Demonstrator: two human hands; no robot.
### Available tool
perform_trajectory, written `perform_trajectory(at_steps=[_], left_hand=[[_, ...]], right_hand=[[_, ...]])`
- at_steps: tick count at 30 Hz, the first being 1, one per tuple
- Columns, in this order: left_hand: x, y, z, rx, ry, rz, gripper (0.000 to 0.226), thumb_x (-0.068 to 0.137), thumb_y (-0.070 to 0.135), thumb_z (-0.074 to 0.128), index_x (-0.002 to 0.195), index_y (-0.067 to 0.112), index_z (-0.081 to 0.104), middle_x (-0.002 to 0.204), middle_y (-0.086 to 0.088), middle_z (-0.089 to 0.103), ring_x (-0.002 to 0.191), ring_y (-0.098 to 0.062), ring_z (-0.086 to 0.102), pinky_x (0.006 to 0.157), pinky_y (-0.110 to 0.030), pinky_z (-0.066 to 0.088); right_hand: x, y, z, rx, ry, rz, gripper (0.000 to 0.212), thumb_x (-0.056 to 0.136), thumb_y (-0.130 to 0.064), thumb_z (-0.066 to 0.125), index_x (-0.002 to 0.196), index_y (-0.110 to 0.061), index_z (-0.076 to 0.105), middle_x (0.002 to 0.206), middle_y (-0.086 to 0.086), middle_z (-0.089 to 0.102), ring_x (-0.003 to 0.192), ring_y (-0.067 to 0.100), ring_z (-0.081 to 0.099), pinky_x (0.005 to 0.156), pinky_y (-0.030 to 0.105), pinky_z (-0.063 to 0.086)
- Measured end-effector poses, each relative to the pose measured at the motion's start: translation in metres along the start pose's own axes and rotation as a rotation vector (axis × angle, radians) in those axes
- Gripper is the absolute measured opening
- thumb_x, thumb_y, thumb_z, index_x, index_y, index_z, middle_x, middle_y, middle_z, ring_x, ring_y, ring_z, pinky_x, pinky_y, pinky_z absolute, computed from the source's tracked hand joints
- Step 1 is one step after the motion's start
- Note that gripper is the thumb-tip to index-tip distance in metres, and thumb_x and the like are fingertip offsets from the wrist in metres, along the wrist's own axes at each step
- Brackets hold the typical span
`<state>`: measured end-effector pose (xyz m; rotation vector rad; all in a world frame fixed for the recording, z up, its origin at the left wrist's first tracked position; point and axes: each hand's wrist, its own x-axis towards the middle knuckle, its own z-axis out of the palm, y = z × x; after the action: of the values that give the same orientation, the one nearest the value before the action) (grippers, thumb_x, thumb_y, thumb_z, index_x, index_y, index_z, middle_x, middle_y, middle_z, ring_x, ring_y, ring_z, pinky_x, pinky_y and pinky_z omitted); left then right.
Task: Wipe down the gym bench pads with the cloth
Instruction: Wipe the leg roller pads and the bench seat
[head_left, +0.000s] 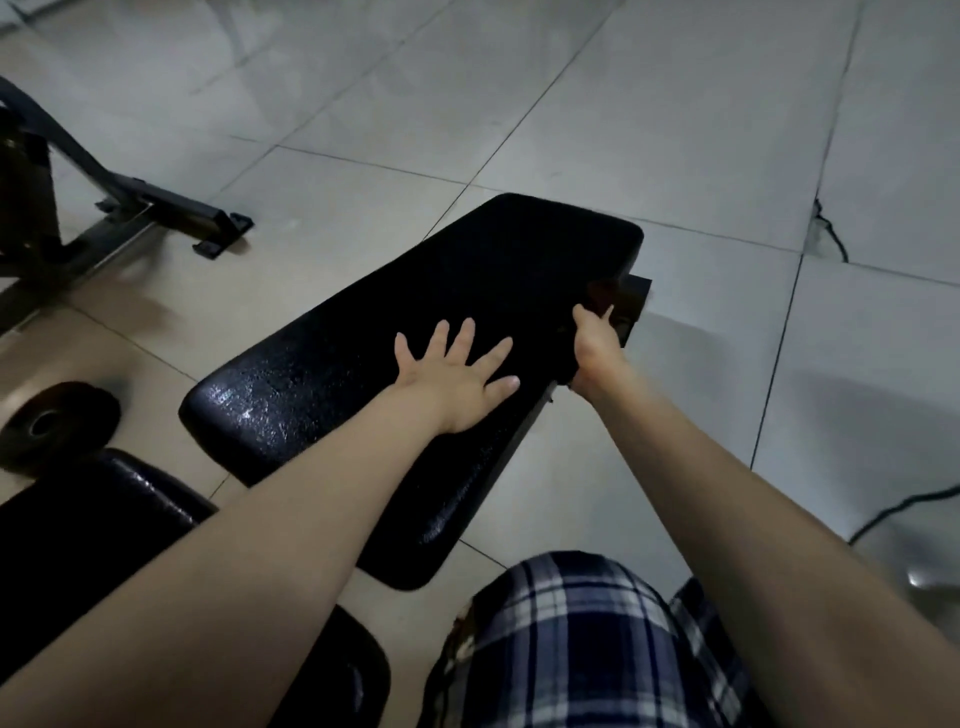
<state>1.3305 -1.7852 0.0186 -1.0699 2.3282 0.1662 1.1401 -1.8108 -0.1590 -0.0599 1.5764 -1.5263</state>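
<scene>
Plaid knee (571, 639) at 6 o'clock, nearest the lens. Tiled floor (675, 130) fills 12 through 3. Long pad (467, 270) runs diagonally from centre out toward 1 o'clock, black and textured. Second pad (88, 519) sits at 8 o'clock, just beside the long one. Machine frame (156, 202) at 10 o'clock, weight plate (47, 421) at 9, cable (904, 504) at 4.

Left hand (457, 384) lies flat on the long pad at centre, fingers spread wide, holding nothing. Right hand (597, 348) is just right of it, fingers curled over the pad's right edge and gripping there. Something dark bunches at its fingertips. Cloth or bench bracket, can't tell, so the cloth isn't clearly located.

Progress, judged: the long pad's near-left end looks glossy, maybe damp from wiping, while the far end looks matte. Likely mid-task, with the far end, the edges and the second pad left.
</scene>
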Motion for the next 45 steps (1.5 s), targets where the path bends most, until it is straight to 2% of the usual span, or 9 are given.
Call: perform_trajectory(at_steps=[4,8,12,16,19,30,37,41,45], left_hand=[[-0.006,0.003,0.003,-0.031,0.051,-0.006,0.059,0.1,0.061,0.014,0.153,0.043,-0.004,0.164,-0.002,-0.013,0.15,-0.026,-0.012,0.117,-0.059,-0.006],[-0.027,-0.005,0.007,-0.059,0.111,0.044,0.058,0.102,0.052,0.027,0.155,0.037,0.009,0.165,0.001,-0.001,0.151,-0.019,-0.003,0.12,-0.051,0.001],[-0.059,-0.029,0.014,-0.023,0.102,0.073,0.057,0.102,0.047,0.032,0.154,0.038,0.012,0.164,0.007,0.002,0.151,-0.011,0.001,0.12,-0.047,0.007],[-0.09,-0.05,0.028,-0.006,0.106,0.036,0.085,0.077,0.086,0.006,0.152,0.045,0.005,0.164,0.011,-0.002,0.15,-0.007,-0.001,0.121,-0.046,0.006],[-0.1,-0.051,0.045,-0.044,0.19,0.023,0.109,0.056,0.092,-0.021,0.152,0.046,0.003,0.163,0.013,-0.004,0.15,-0.007,-0.005,0.122,-0.045,-0.001],[-0.098,-0.05,0.062,-0.083,0.392,0.037,0.083,0.077,0.078,-0.008,0.151,0.048,0.012,0.163,0.015,0.004,0.15,-0.006,-0.002,0.122,-0.041,-0.004],[-0.095,-0.052,0.065,-0.072,0.438,0.048,0.097,0.069,0.083,-0.021,0.151,0.047,0.015,0.163,0.012,0.008,0.15,-0.009,0.002,0.121,-0.041,0.0],[-0.094,-0.053,0.067,-0.082,0.456,0.061,0.097,0.07,0.083,-0.021,0.151,0.046,0.017,0.162,0.011,0.011,0.15,-0.009,0.004,0.12,-0.041,0.001],[-0.093,-0.053,0.068,-0.077,0.462,0.05,0.097,0.069,0.084,-0.021,0.151,0.046,0.016,0.162,0.012,0.011,0.15,-0.009,0.005,0.121,-0.042,0.002]], right_hand=[[-0.089,0.021,0.013,-0.003,-0.034,-0.074,0.092,0.06,-0.06,0.049,0.145,-0.045,0.017,0.154,0.0,0.029,0.132,0.029,0.041,0.106,0.052,0.038],[-0.223,0.022,0.025,-0.008,-0.141,-0.168,0.079,0.09,-0.043,0.046,0.151,-0.036,-0.003,0.161,-0.003,-0.005,0.147,0.021,0.006,0.118,0.049,0.017],[-0.301,0.047,0.023,0.018,-0.261,-0.247,0.066,0.102,-0.028,0.039,0.148,-0.039,-0.008,0.149,-0.022,-0.023,0.139,0.003,-0.017,0.12,0.035,-0.003],[-0.289,0.036,0.028,-0.005,-0.204,-0.216,0.061,0.103,-0.029,0.036,0.151,-0.032,-0.002,0.157,-0.01,-0.022,0.145,0.014,-0.016,0.119,0.036,-0.005],[-0.239,0.01,0.024,-0.076,-0.101,-0.174,0.062,0.103,-0.028,0.036,0.153,-0.024,0.0,0.16,0.002,-0.014,0.147,0.028,-0.006,0.116,0.038,0.0],[-0.218,0.016,0.024,0.128,-0.042,-0.219,0.064,0.099,-0.03,0.041,0.152,-0.033,0.004,0.161,-0.003,0.003,0.147,0.022,0.007,0.12,0.045,0.01],[-0.319,0.062,0.034,0.123,-0.227,-0.319,0.061,0.089,-0.043,0.042,0.119,-0.083,0.008,0.138,-0.051,-0.018,0.141,-0.005,-0.016,0.121,0.044,0.005],[-0.324,0.069,0.034,0.123,-0.245,-0.323,0.061,0.086,-0.044,0.042,0.126,-0.078,0.011,0.137,-0.052,-0.017,0.14,-0.008,-0.016,0.121,0.041,0.004],[-0.297,0.042,0.034,0.071,-0.19,-0.288,0.055,0.098,-0.038,0.041,0.134,-0.061,0.006,0.148,-0.032,-0.019,0.143,0.003,-0.017,0.121,0.04,0.0]])
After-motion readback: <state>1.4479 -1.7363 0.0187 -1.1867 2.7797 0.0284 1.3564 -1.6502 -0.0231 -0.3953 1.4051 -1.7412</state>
